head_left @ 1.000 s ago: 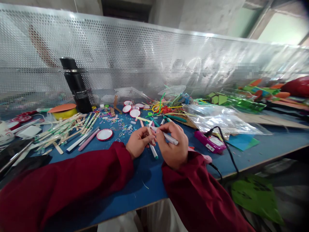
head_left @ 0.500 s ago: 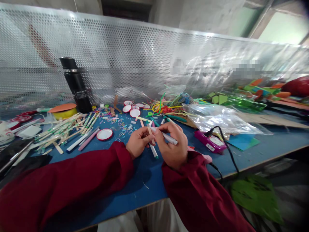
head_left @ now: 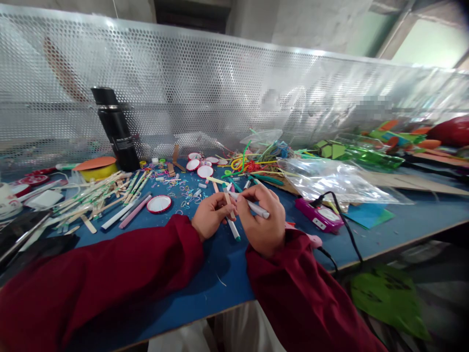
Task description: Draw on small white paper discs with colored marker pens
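Between the fingers of my left hand (head_left: 210, 215) is a wooden craft stick (head_left: 229, 201), its upper part coloured green. My right hand (head_left: 264, 217) grips a white marker (head_left: 258, 210) like a pen, with its tip end at the stick; the exact contact is hidden by my fingers. Below the stick, a white marker with a green end (head_left: 233, 230) lies on the blue table (head_left: 227, 293). More markers lie just behind my hands. A white jar lid with a red rim (head_left: 159, 204) rests left of my left hand.
A pile of craft sticks (head_left: 98, 198) and a black bottle (head_left: 116, 132) stand left. Small rubber bands and lids are scattered behind my hands. To the right are a purple power strip (head_left: 319, 215) with a black cable and a clear plastic bag (head_left: 340, 178). A perforated metal panel (head_left: 205, 88) closes the back.
Almost nothing differs. Both hands keep their places, and the marker in my right hand stays at the craft stick.
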`<state>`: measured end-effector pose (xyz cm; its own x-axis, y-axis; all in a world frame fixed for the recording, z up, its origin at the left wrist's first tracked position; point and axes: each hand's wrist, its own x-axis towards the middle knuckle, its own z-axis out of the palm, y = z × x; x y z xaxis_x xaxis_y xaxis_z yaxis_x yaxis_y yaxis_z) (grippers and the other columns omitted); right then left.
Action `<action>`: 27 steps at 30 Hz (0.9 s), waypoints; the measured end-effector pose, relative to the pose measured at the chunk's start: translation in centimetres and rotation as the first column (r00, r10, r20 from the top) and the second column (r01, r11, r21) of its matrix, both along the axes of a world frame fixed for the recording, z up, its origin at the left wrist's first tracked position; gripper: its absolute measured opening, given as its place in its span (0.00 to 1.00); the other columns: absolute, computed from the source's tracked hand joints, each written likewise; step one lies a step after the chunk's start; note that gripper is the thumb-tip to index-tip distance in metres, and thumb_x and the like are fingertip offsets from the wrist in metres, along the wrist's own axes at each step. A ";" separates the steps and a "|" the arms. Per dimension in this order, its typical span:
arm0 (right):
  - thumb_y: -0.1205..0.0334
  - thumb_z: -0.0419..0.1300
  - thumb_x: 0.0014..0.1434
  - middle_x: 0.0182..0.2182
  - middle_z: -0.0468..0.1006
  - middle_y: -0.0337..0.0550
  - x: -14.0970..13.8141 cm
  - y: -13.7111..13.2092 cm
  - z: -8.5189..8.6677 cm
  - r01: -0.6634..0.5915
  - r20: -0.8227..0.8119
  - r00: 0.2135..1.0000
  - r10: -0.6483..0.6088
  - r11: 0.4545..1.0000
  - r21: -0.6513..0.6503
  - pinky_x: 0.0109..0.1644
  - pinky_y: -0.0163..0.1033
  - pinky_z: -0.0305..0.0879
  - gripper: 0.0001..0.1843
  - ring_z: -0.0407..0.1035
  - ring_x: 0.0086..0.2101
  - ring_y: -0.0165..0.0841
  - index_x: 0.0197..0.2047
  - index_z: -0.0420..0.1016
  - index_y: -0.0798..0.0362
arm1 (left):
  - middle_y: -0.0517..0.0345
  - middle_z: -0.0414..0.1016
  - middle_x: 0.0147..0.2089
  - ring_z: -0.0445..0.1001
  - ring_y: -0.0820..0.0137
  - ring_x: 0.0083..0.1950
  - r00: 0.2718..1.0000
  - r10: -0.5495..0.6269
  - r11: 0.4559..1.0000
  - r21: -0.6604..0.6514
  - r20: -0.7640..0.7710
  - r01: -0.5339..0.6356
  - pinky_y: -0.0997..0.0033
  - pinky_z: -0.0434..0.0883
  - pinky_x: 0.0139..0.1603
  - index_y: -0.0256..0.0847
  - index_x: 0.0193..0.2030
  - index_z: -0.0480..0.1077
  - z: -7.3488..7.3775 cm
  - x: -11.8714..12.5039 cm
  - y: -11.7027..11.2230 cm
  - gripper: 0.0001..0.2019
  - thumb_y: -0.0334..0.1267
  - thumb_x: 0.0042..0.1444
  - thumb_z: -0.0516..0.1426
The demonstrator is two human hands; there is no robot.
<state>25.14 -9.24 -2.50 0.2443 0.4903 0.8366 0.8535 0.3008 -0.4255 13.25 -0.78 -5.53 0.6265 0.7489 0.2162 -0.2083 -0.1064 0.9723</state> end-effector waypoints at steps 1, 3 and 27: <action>0.62 0.59 0.61 0.26 0.77 0.36 0.0 0.0 0.0 0.006 -0.008 1.000 -0.006 1.000 0.007 0.42 0.43 0.63 0.07 0.70 0.30 0.34 0.30 0.70 0.48 | 0.58 0.76 0.31 0.75 0.73 0.29 1.000 -0.003 1.000 -0.002 0.004 0.003 0.77 0.65 0.26 0.37 0.38 0.71 0.0 0.0 0.0 0.17 0.48 0.52 0.68; 0.62 0.59 0.61 0.26 0.77 0.36 0.0 0.0 0.0 0.006 -0.013 1.000 -0.006 1.000 0.010 0.42 0.43 0.63 0.07 0.70 0.31 0.35 0.30 0.70 0.48 | 0.58 0.77 0.31 0.75 0.73 0.29 1.000 -0.005 1.000 -0.003 0.007 0.005 0.77 0.65 0.26 0.37 0.39 0.72 -0.1 0.0 0.0 0.18 0.48 0.52 0.69; 0.60 0.59 0.63 0.28 0.78 0.36 -0.1 0.0 0.1 -0.028 0.018 0.999 0.029 0.999 -0.035 0.43 0.43 0.64 0.06 0.71 0.32 0.35 0.32 0.71 0.48 | 0.60 0.75 0.28 0.73 0.74 0.28 1.000 0.013 1.000 0.012 -0.005 -0.013 0.77 0.65 0.26 0.37 0.38 0.72 0.0 0.0 -0.1 0.17 0.46 0.51 0.69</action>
<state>25.05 -9.23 -2.44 0.2148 0.5257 0.8231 0.8526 0.3102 -0.4206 13.27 -0.88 -5.48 0.6181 0.7540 0.2222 -0.2021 -0.1207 0.9719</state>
